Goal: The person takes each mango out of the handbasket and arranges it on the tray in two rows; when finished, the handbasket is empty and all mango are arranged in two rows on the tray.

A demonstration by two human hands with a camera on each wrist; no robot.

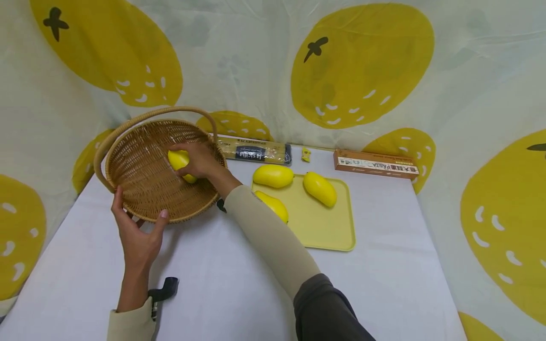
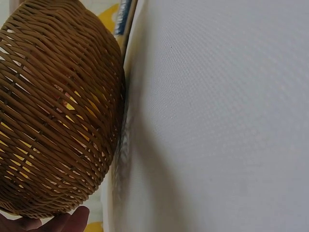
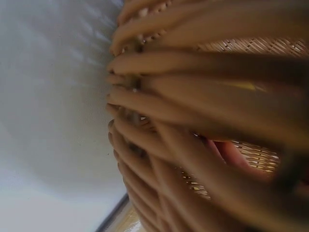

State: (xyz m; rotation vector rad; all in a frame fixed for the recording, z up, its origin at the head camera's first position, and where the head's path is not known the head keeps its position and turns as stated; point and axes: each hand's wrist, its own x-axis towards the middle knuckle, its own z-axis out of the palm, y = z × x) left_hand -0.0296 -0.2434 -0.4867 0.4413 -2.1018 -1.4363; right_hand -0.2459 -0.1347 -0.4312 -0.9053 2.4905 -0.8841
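A brown wicker basket (image 1: 141, 166) with a hoop handle is tipped so its inside faces me in the head view. My left hand (image 1: 138, 239) grips its lower left rim, thumb apart from the fingers. Inside, my right hand (image 1: 200, 160) holds a yellow mango (image 1: 177, 161) between thumb and fingers. The left wrist view has the basket's woven outside (image 2: 58, 106), with my left fingertips (image 2: 75, 221) below it. Close weave (image 3: 193, 104) fills much of the right wrist view; part of a finger (image 3: 234, 157) shows through a gap, and the mango is mostly hidden.
Right of the basket lies a pale yellow tray (image 1: 328, 232) bearing three mangoes (image 1: 273, 176); my right forearm crosses over its left side. Along the back edge lie a spaghetti bag (image 1: 256, 152), a small yellow packet (image 1: 305, 154) and a pasta box (image 1: 375, 165). Fruit-printed cloth hangs behind.
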